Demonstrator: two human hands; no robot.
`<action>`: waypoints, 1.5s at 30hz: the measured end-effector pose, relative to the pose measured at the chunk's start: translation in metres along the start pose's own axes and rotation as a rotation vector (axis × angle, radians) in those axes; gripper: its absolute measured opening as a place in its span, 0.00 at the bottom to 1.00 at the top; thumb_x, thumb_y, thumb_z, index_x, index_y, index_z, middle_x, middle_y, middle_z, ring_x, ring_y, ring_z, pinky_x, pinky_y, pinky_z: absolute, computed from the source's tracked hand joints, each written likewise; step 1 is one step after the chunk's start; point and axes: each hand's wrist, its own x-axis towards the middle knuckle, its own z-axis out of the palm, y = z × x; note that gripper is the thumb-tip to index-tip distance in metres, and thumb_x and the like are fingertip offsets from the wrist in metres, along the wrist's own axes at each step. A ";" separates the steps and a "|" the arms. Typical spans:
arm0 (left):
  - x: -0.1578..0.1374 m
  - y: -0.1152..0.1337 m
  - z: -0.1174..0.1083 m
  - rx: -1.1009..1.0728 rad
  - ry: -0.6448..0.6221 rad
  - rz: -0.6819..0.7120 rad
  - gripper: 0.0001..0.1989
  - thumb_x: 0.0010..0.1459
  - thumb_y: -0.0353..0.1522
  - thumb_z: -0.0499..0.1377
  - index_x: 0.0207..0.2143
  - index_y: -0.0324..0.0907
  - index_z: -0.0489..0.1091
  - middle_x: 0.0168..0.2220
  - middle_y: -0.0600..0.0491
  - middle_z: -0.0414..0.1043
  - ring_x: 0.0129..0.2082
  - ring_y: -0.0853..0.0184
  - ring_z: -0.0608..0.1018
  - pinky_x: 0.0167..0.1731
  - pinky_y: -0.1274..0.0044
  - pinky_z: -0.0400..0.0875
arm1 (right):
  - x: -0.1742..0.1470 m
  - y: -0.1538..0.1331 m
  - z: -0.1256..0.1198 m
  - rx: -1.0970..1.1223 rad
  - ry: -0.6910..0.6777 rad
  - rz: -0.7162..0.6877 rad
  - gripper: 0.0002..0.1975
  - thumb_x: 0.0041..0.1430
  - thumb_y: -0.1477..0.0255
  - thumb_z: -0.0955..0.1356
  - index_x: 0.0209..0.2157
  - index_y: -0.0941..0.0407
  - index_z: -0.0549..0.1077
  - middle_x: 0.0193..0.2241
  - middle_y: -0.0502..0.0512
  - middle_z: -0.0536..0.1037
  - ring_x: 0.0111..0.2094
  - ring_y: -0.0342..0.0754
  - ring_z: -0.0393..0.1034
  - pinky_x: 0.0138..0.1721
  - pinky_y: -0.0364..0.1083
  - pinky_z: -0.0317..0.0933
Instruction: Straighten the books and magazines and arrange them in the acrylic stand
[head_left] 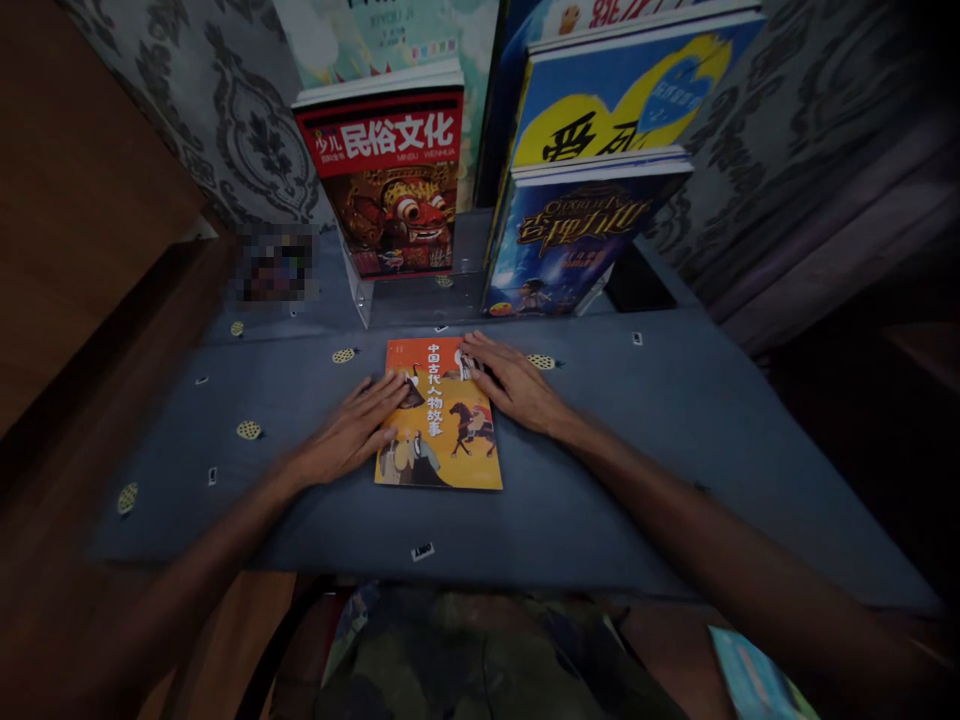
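Note:
An orange and yellow book (442, 455) with white Chinese characters lies closed and flat on the blue tablecloth. My left hand (352, 428) rests on its left edge, fingers stretched over the cover. On the upper right corner lies my right hand (514, 382), its fingers also extended and touching the cover. Neither hand grips the book. Just beyond it, a clear acrylic stand (427, 300) holds upright books, among them a red one with a mask picture (401, 200) and a dark blue one (577, 240).
The blue tablecloth (300, 530) has small pineapple prints. A dark flat object (640, 278) lies right of the stand, and a blurred-out patch (274, 265) is at the back left. Patterned wall covering (259, 120) rises behind. A light blue book or booklet (757, 675) shows at the bottom right.

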 end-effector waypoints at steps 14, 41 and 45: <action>-0.048 0.072 0.011 0.172 -0.055 0.125 0.33 0.72 0.38 0.46 0.72 0.41 0.35 0.71 0.45 0.50 0.72 0.63 0.52 0.70 0.63 0.45 | 0.000 -0.002 0.002 -0.021 0.014 -0.013 0.24 0.70 0.67 0.57 0.62 0.58 0.67 0.65 0.63 0.66 0.68 0.56 0.55 0.66 0.63 0.53; -0.039 0.142 0.049 0.267 0.085 0.150 0.34 0.68 0.48 0.51 0.66 0.34 0.57 0.66 0.38 0.61 0.70 0.56 0.58 0.70 0.55 0.40 | -0.027 -0.023 -0.013 0.039 -0.032 -0.088 0.23 0.67 0.65 0.62 0.61 0.55 0.69 0.63 0.61 0.69 0.65 0.57 0.61 0.65 0.63 0.55; -0.061 0.146 0.059 0.287 0.163 0.166 0.21 0.69 0.34 0.53 0.63 0.40 0.62 0.64 0.43 0.66 0.68 0.58 0.63 0.69 0.57 0.48 | -0.062 -0.041 -0.019 0.003 -0.026 -0.078 0.24 0.67 0.63 0.62 0.62 0.53 0.67 0.63 0.61 0.69 0.64 0.60 0.61 0.65 0.65 0.56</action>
